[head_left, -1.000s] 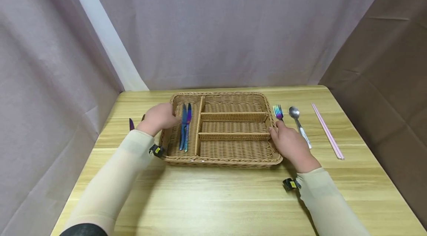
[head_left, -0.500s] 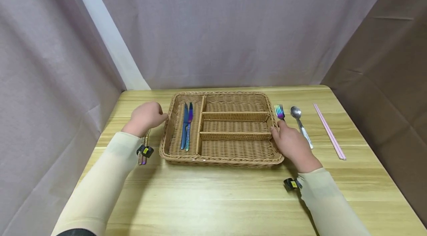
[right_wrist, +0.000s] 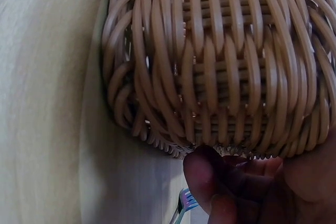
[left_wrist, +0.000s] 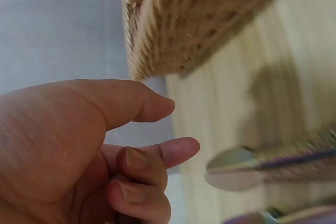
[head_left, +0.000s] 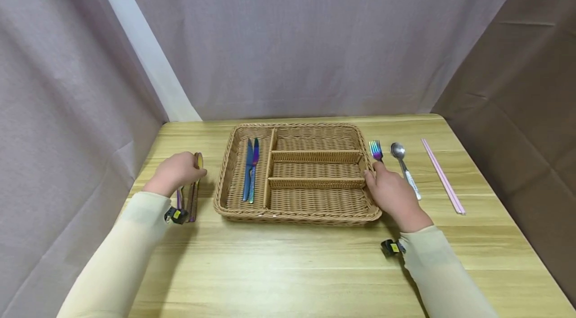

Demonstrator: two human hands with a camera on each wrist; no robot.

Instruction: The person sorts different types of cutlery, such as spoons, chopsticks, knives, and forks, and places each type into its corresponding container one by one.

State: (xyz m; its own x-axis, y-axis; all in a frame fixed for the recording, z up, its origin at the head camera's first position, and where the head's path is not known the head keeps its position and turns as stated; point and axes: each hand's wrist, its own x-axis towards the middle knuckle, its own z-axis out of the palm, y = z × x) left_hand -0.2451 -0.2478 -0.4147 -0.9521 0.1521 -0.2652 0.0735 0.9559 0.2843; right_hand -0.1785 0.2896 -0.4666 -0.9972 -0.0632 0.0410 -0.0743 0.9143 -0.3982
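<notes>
- The left hand, fingers loosely curled and holding nothing, hovers over cutlery lying left of the basket.
- The right hand grips the basket's right rim.

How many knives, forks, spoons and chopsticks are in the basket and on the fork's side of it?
Knives, in the basket: 2
Fork: 1
Spoon: 1
Chopsticks: 2
Total: 6
</notes>
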